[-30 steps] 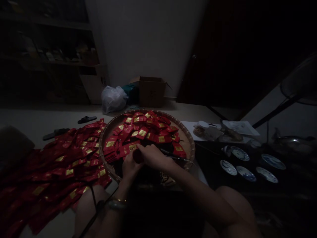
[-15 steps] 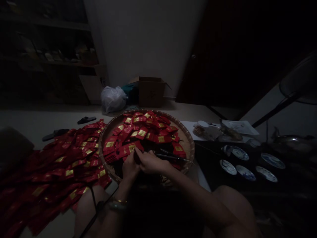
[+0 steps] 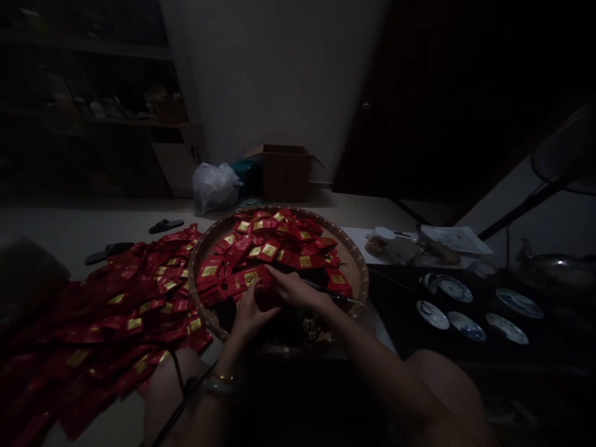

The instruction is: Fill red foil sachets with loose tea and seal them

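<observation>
In the dim head view, a round woven bamboo tray (image 3: 358, 273) stands before my knees, heaped with red packets (image 3: 269, 249) bearing gold labels. My left hand (image 3: 249, 318) curves its thumb and fingers around a dark red packet (image 3: 267, 299) at the near side of the heap. From the right, my right hand (image 3: 297, 290) has its fingers on the same packet's upper edge; its fingertips are partly hidden. Just beyond the right hand lies a dark, slim pen-like tool (image 3: 336, 297) with a thin pale tip, reaching over the tray's rim. Dark loose bits lie in the tray near my wrists.
A large pile of red packets (image 3: 135, 323) covers the floor at left, with dark slippers (image 3: 166, 225) behind. Small blue-and-white dishes (image 3: 467, 326) sit on a dark surface at right. A cardboard box (image 3: 287, 174) and white plastic bag (image 3: 215, 188) stand by the wall.
My hands have moved apart from being close together, and the left thumb has spread, showing more of the red packet between them. The view has shifted slightly.
</observation>
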`<action>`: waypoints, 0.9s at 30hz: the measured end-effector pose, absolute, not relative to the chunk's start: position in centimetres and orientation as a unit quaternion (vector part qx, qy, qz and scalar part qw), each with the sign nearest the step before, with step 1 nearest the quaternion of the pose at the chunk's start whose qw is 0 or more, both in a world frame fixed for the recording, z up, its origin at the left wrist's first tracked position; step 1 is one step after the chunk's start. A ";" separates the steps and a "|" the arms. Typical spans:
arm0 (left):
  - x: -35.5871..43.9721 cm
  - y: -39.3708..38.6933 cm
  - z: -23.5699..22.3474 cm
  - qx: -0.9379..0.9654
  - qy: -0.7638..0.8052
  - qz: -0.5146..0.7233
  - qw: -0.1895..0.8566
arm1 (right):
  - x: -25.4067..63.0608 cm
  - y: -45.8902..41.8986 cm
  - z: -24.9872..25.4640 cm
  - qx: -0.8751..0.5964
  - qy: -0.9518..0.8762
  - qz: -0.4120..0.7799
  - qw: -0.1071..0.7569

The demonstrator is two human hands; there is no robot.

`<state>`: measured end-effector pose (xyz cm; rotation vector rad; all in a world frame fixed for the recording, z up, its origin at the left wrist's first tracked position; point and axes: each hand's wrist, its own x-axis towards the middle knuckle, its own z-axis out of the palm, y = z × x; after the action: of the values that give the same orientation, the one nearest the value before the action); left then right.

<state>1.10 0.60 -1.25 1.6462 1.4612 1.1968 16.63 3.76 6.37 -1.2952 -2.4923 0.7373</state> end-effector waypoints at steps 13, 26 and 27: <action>1.5 -0.3 0.4 0.576 0.481 0.414 0.516 | 18.6 4.4 9.1 -0.384 -0.876 0.260 0.134; 1.5 -0.5 1.8 0.450 0.450 0.473 0.609 | 17.0 3.5 9.4 -0.351 -0.890 0.232 0.173; 1.6 -0.4 1.8 0.443 0.443 0.482 0.613 | 16.9 3.6 9.3 -0.346 -0.897 0.226 0.156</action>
<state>1.57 -0.41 1.75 1.0211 1.0209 1.1127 16.88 3.57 9.26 -0.9920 -2.5682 0.6478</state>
